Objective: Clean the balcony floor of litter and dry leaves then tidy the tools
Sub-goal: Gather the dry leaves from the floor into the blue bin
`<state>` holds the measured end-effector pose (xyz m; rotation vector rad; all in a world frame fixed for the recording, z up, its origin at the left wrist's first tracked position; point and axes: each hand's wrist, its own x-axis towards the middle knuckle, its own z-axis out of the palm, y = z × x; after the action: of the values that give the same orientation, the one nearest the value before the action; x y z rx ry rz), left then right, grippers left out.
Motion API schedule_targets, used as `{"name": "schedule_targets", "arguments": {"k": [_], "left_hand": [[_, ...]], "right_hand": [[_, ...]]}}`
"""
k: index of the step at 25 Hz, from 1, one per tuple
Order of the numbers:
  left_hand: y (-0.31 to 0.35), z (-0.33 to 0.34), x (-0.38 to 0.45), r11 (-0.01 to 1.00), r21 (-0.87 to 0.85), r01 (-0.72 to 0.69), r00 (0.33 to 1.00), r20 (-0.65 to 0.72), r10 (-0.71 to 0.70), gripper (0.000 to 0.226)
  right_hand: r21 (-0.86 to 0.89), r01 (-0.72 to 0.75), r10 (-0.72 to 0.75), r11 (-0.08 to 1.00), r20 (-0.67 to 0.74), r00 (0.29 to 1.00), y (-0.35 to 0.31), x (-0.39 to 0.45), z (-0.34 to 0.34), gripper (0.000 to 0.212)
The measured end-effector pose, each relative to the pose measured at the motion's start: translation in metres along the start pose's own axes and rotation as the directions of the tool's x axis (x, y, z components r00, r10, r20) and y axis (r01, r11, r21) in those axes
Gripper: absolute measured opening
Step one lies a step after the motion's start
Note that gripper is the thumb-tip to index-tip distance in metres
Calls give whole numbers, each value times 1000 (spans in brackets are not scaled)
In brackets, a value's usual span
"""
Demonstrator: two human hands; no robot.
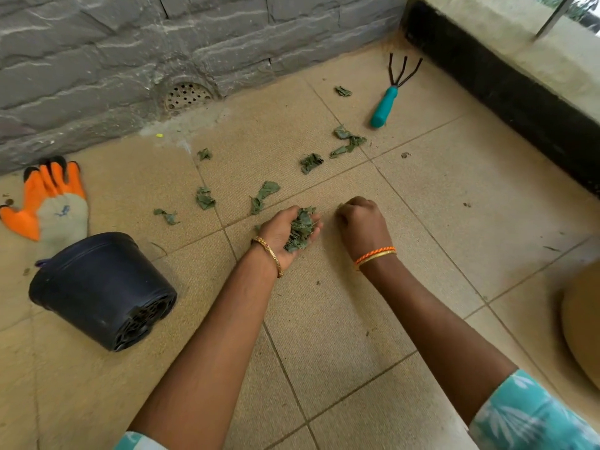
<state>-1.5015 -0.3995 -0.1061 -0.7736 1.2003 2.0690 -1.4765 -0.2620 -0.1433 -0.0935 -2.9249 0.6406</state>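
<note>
From the head view, the person's two bare arms reach forward and down over the tan tiled balcony floor (324,319). The left hand (285,232) is turned palm up, its grip cupped round a bunch of dry leaves (300,230) that fills the palm. A gold bangle (271,254) sits on that wrist. The right hand (362,222) is just beside the left, knuckles up, its fingers curled in tight and down at the floor; a scrap of green shows at the fingertips, but whether the grip has hold of a leaf cannot be told. Orange and gold bangles (375,254) ring the right wrist.

More loose leaves (264,196) lie scattered on the tiles ahead of the hands, spread from the left toward the hand rake, with one small piece (343,91) farther back. The hand rake (388,99), teal handle and dark three-pronged head, lies flat near the black kerb (519,102) on the right, well apart from the hands.

On the left, a black plastic pot (100,287) lies tipped on its side, its slotted base facing the camera. Just behind it an orange and grey glove (48,203) lies flat by the grey stone wall (130,43). A round drain cover (186,95) sits at the foot of that wall. Patterned teal sleeves (532,414) show at the bottom edge.
</note>
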Motion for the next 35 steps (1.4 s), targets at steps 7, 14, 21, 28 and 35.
{"name": "schedule_targets", "arguments": {"k": [7,14,21,28,35], "left_hand": [[12,13,2,998,57,-5,999,54,2,29],[38,18,31,995,100,-22,999,-27,25,21],[49,31,47,988,155,-18,1000,5,18,16],[43,33,54,990,138,-12,1000,28,8,18],[26,37,50,984,177,-17,993,116,-4,18]], "right_hand": [[633,-240,292,736,22,956,-32,14,-25,27],[281,-177,176,943,29,984,0,88,-30,26],[-162,-41,102,986,388,916,24,171,1,56],[5,-31,31,1000,-105,994,42,126,17,29],[801,-243,428,547,-19,904,-6,82,-14,25]]}}
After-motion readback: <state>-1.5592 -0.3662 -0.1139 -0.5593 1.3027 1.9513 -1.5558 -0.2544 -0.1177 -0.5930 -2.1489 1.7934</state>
